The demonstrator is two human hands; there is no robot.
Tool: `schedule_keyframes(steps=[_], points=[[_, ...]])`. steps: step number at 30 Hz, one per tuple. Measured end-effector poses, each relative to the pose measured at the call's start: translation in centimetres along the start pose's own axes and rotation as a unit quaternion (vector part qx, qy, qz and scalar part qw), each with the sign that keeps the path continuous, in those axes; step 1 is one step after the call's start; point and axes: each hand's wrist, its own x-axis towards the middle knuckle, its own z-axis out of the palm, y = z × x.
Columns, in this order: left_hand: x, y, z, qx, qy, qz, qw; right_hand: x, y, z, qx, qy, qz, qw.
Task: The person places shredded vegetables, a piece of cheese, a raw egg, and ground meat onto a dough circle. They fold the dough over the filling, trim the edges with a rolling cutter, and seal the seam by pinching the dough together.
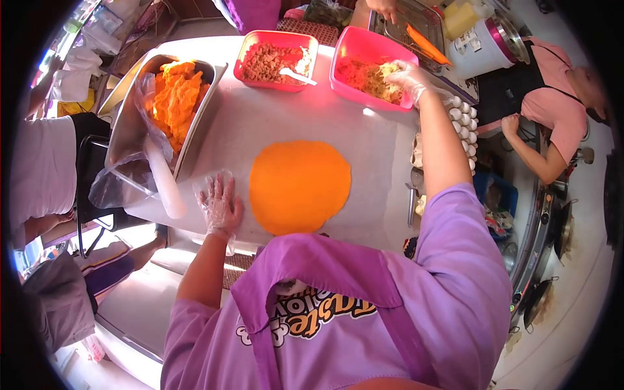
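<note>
A flat, rounded sheet of orange dough (300, 187) lies on the table in front of me. My left hand (220, 203), in a clear plastic glove, rests flat on the tabletop just left of the dough, fingers spread and holding nothing. My right hand (408, 79), also gloved, reaches into a pink tub (370, 103) at the far right. Its fingers are closed down on the pale yellow shredded filling (380, 81); orange shreds lie beside that filling. Left of this tub, a red-pink container (276, 86) holds brown crumbled filling (263, 63) and a white spoon (299, 77).
A metal tray (207, 104) with orange dough (175, 107) stands at left. A white cylinder like a rolling pin (164, 179) leans by it. Eggs (463, 123) sit on the right edge. A co-worker's hand (383, 8) is near a fryer-like tray; other people stand at both sides.
</note>
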Motion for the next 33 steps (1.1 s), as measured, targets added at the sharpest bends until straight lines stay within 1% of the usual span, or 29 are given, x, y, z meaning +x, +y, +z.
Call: schedule_keyframes(steps=[1,2,4,6,7,8,9,11,13,14,15,17,19,20,21,22,23,25,26,27,28,29,31,32,33], points=[[0.0,0.0,0.0,0.004,0.003,0.0,1.0,0.0,-0.6,-0.9,-0.012,-0.043,0.023,0.999],[0.0,0.0,0.0,0.009,0.005,0.001,1.0,-0.1,-0.9,-1.3,-0.012,-0.043,0.024,0.999],[0.3,0.0,-0.1,0.007,-0.005,0.002,1.0,-0.5,-0.8,-1.7,0.038,0.009,-0.022,0.999],[0.0,-0.1,-0.1,0.013,-0.029,-0.004,0.999,-0.6,-0.4,-2.5,0.098,-0.033,-0.045,0.994],[0.2,-0.1,0.0,0.009,-0.012,0.005,1.0,-1.4,-1.0,-2.2,0.133,-0.055,-0.053,0.988],[0.0,-0.2,0.0,0.006,0.003,0.012,1.0,-2.5,-1.3,-1.7,0.119,-0.051,-0.06,0.99],[-0.1,-0.4,0.2,0.011,-0.009,0.009,1.0,-4.1,-1.9,-0.4,0.108,-0.034,-0.055,0.992],[0.0,-0.5,0.3,0.014,0.004,0.016,1.0,-6.9,-1.6,2.5,0.1,-0.016,-0.044,0.994],[0.1,-0.6,0.4,0.013,0.001,0.018,1.0,-9.3,-0.7,5.5,0.161,-0.183,-0.018,0.97],[0.0,-0.6,0.4,0.011,0.005,0.017,1.0,-10.3,0.6,7.5,0.163,-0.214,-0.027,0.963],[-0.1,-0.6,0.4,0.011,0.001,0.02,1.0,-11.3,2.0,10.0,0.171,-0.242,-0.056,0.953],[0.0,-0.7,0.5,0.02,0.007,0.021,1.0,-14.5,3.1,14.4,0.154,-0.259,0.044,0.952],[-0.1,-0.8,0.6,0.018,0.005,0.022,1.0,-17.1,4.7,18.1,0.089,-0.235,0.01,0.968],[0.0,-0.8,0.7,0.017,0.006,0.02,1.0,-17.3,7.2,19.8,0.022,-0.225,-0.034,0.974],[0.0,-0.8,0.6,0.016,0.004,0.022,1.0,-18.1,7.0,20.6,-0.119,-0.206,-0.09,0.967],[0.0,-0.8,0.6,0.018,0.001,0.021,1.0,-19.0,6.8,21.4,-0.258,-0.183,-0.143,0.938],[0.0,-0.8,0.6,0.02,-0.001,0.02,1.0,-19.5,6.5,21.8,-0.26,-0.182,-0.141,0.938],[0.1,-0.9,0.9,0.019,0.005,0.023,1.0,-20.2,5.9,22.2,-0.347,-0.225,-0.119,0.903],[0.2,-1.0,1.0,0.02,0.013,0.022,0.999,-20.0,5.9,22.1,-0.348,-0.224,-0.12,0.902],[0.1,-0.9,0.8,0.02,0.014,0.022,0.999,-19.8,5.9,21.6,-0.302,-0.227,-0.143,0.915],[0.1,-0.8,0.6,0.02,0.001,0.017,1.0,-19.8,6.0,21.1,-0.255,-0.228,-0.165,0.925],[0.1,-0.6,0.4,0.02,-0.012,0.012,1.0,-19.8,6.0,20.4,-0.256,-0.228,-0.164,0.925],[0.0,-0.6,0.3,0.022,-0.01,0.015,1.0,-20.1,4.7,19.1,-0.101,-0.246,-0.092,0.96],[0.1,-0.6,0.3,0.026,-0.006,0.016,1.0,-19.9,5.2,18.9,-0.103,-0.244,-0.093,0.96],[0.2,-0.7,0.3,0.026,-0.004,0.017,1.0,-19.8,5.6,18.9,-0.083,-0.198,-0.091,0.972]])
